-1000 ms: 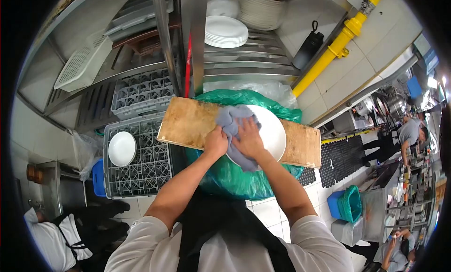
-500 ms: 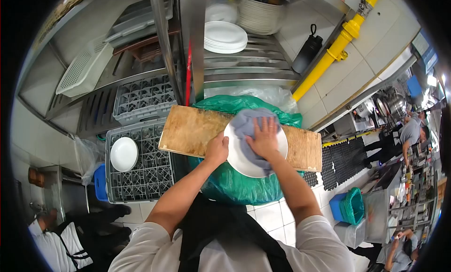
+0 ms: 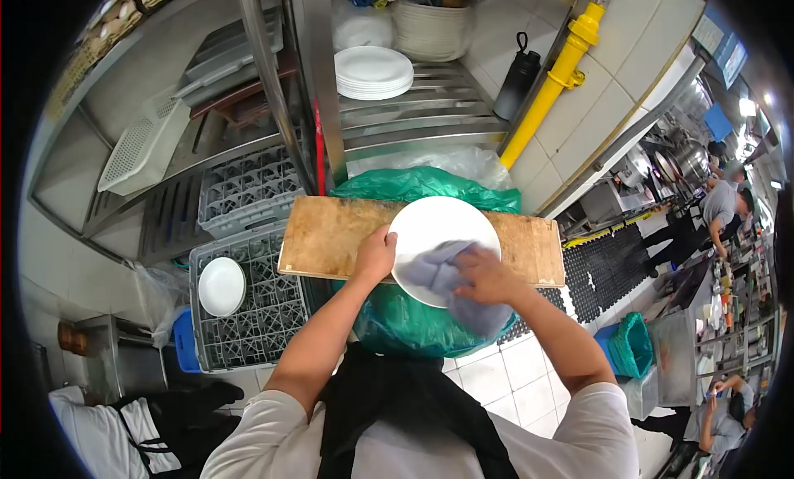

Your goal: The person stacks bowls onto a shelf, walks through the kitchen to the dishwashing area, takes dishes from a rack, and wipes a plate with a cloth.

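A round white plate (image 3: pixel 438 222) is held above a wooden board (image 3: pixel 331 231). My left hand (image 3: pixel 377 254) grips its left rim, thumb on the upper face. On the lower right part of the plate lies a grey-blue cloth (image 3: pixel 438 268), bunched and hanging over the near edge. My right hand (image 3: pixel 484 276) is closed on this cloth and presses it to the plate; it is a little blurred. Under the board is a bin lined with a green bag (image 3: pixel 413 322).
Left of the board, a grey glass rack (image 3: pixel 248 330) carries white plates (image 3: pixel 222 287). A stack of white plates (image 3: pixel 374 72) stands on the slatted metal shelf (image 3: pixel 422 131). A yellow pipe (image 3: pixel 550 90) runs up the wall. Other people (image 3: pixel 724 206) work at right and lower left.
My right hand has slid the cloth toward me and right, from the plate's upper middle to its lower right, and its fingers have gone from spread to closed. The view has shifted slightly.
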A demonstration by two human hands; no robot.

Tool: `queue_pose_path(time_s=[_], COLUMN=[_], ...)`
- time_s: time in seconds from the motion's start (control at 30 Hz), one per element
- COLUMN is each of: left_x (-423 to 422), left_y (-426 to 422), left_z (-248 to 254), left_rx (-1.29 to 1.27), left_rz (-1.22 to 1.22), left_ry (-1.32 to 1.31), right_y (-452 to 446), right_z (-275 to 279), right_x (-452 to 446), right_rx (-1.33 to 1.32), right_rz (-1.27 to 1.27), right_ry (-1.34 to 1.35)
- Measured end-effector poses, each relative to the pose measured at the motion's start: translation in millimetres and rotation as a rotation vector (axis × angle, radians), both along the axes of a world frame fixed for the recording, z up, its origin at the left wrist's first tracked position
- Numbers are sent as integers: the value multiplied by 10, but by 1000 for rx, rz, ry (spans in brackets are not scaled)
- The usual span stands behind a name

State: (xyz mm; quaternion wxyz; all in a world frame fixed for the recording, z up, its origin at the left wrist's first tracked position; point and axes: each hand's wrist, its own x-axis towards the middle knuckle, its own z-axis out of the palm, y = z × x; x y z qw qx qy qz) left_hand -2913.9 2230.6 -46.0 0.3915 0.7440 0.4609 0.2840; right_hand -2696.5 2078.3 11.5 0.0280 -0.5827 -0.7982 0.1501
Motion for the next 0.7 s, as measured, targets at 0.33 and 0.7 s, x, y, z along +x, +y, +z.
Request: queue_pose_path(time_s=[0.33,0.7], left_x=[204,239], left_y=[66,103], left_z=[-321,-230], left_rx=[-77,-38], left_rz=[72,46], left_ry=[-181,142], right_y=[794,-341], right_z=[-586,195], right_x=[-767,120], right_rx=[306,-142], right_rz=[-334,126], right_ry=[-31,-55])
